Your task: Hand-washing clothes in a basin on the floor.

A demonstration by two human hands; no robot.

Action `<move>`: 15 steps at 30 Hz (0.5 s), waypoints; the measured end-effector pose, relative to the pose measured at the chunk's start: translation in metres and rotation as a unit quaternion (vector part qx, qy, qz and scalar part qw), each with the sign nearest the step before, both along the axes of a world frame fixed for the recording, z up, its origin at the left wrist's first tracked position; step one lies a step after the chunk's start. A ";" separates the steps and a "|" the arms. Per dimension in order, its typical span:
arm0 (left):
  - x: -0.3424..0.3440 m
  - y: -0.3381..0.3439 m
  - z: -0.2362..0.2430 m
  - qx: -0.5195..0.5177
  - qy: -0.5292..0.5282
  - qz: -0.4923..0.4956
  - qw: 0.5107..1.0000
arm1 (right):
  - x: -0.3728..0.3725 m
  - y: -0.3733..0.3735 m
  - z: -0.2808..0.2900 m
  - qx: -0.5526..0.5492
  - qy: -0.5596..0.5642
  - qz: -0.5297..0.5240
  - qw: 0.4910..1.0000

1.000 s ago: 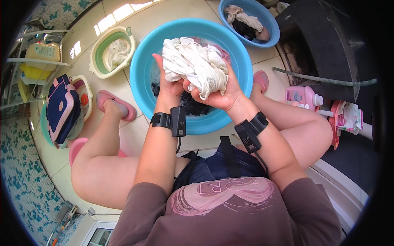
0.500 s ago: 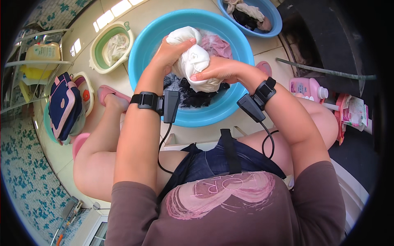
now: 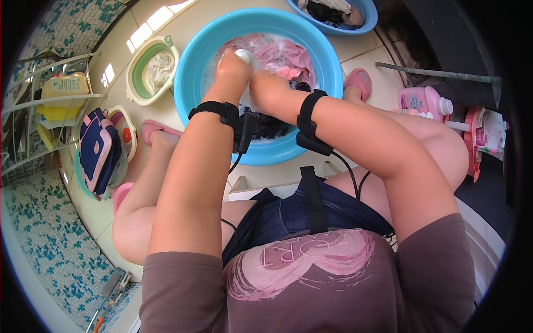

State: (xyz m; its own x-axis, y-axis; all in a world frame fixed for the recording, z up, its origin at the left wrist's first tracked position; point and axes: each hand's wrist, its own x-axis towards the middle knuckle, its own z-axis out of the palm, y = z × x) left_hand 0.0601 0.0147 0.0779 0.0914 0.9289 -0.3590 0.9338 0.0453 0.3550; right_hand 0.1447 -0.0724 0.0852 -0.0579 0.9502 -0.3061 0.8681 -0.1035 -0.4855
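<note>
We are holding a white cloth (image 3: 244,56), bunched, over the large blue basin (image 3: 191,72) — our left hand (image 3: 232,69) and right hand (image 3: 270,91) are gripping it, side by side. Around them, pink cloth (image 3: 297,58) and dark cloth (image 3: 270,127) are lying in the basin. To its left, a smaller green tub (image 3: 139,66) is standing on the floor (image 3: 155,112), holding pale laundry (image 3: 160,71).

Looking steeply down from the left side of the head, fisheye-wide, close above the shirt (image 3: 311,308), toward the far basin (image 3: 328,102).
</note>
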 end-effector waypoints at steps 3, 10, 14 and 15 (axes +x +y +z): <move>-0.003 -0.002 -0.004 -0.024 0.020 0.012 0.999 | -0.009 -0.001 -0.013 -0.033 -0.009 -0.021 0.999; -0.059 0.020 -0.003 -0.307 -0.233 0.061 0.921 | 0.039 0.007 0.017 -0.357 0.434 -0.030 0.827; -0.064 -0.001 0.010 -0.336 -0.352 0.087 0.869 | 0.065 -0.003 0.031 -0.375 0.563 -0.096 0.730; -0.065 -0.007 0.017 -0.366 -0.441 0.090 0.815 | 0.067 -0.004 0.031 -0.374 0.612 -0.110 0.688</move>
State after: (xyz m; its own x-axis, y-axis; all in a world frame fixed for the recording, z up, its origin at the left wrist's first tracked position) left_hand -0.0044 0.0079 0.0945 0.4992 0.5231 -0.6908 0.2845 0.6540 0.7009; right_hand 0.2114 -0.0761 0.1161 -0.5878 0.5805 -0.5635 -0.2214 -0.7854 -0.5781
